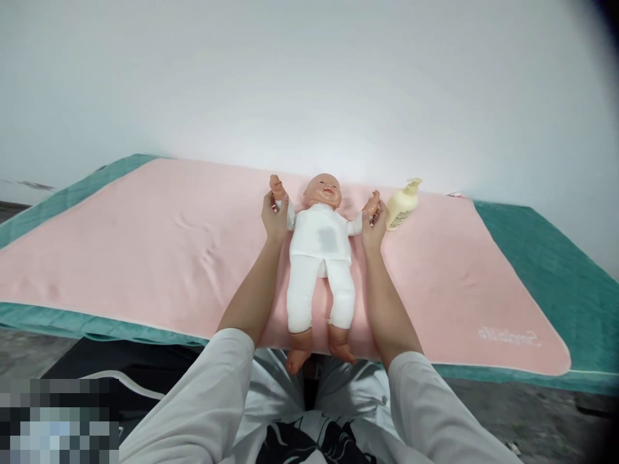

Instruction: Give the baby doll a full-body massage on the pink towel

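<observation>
Both my left hand (pixel 275 220) and right hand (pixel 374 229) curl nearly closed round the arms (pixel 356 225) of the doll (pixel 309 235) mid-frame, so I've got hold, but the bottle (pixel 402 207) right of centre isn't held, and what's left doesn't show.

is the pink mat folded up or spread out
Spread out: the pink mat lies open across the green cover, a few wrinkles on its left, with the doll on top.

Shirt (pixel 309 444), white, loose; sleeves (pixel 210 393) ending near elbow. Black print (pixel 287 441) on front, cropped, motif hard to read. Trousers (pixel 271 386), pale grey, creased. Left hand (pixel 275 218), right hand (pixel 374 227): bare.
</observation>
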`<state>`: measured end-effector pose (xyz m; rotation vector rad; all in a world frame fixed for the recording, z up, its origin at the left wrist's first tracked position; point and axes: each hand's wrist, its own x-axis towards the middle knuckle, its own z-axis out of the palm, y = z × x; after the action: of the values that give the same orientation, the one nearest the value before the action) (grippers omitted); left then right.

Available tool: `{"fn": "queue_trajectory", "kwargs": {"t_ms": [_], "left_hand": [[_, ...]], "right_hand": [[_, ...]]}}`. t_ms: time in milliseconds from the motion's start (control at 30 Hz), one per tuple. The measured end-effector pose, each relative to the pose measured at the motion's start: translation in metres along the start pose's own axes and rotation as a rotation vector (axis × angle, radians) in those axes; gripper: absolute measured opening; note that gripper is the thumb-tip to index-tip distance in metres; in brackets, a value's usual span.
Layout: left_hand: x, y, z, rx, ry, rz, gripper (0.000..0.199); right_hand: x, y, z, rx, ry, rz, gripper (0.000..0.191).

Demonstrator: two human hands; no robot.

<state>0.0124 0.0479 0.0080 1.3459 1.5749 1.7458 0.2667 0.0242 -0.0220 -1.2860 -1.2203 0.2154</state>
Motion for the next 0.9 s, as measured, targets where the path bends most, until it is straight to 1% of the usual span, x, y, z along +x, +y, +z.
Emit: {"fn": "queue_trajectory", "kwargs": {"t_ms": [100, 233, 367, 533, 633, 733, 800, 900], "left_hand": [[-0.017, 0.004, -0.015, 0.013, 0.032, 0.040, 0.039], [-0.039, 0.005, -0.033, 0.023, 0.045, 0.075, 0.037], [-0.057, 0.006, -0.046, 0.007, 0.065, 0.051, 0.032], [-0.074, 0.003, -0.057, -0.042, 0.102, 0.070, 0.033], [-0.080, -0.002, -0.064, -0.040, 0.091, 0.006, 0.034], [-0.084, -0.009, -0.071, -0.009, 0.080, -0.056, 0.031], [-0.088, -0.013, -0.076, 0.000, 0.067, -0.073, 0.031], [-0.095, -0.015, -0.083, 0.070, 0.049, -0.098, 0.038]], "right_hand": [[-0.013, -0.009, -0.011, 0.026, 0.033, 0.044, 0.063], [-0.036, -0.024, -0.027, 0.073, 0.075, 0.095, 0.060], [-0.062, -0.032, -0.042, 0.063, 0.095, 0.149, 0.054], [-0.087, -0.031, -0.053, 0.096, 0.068, 0.210, 0.055], [-0.100, -0.031, -0.059, 0.074, 0.035, 0.248, 0.048], [-0.112, -0.032, -0.067, 0.042, -0.038, 0.268, 0.041], [-0.119, -0.034, -0.072, 0.000, -0.075, 0.264, 0.040], [-0.127, -0.037, -0.078, -0.097, -0.092, 0.256, 0.041]]}}
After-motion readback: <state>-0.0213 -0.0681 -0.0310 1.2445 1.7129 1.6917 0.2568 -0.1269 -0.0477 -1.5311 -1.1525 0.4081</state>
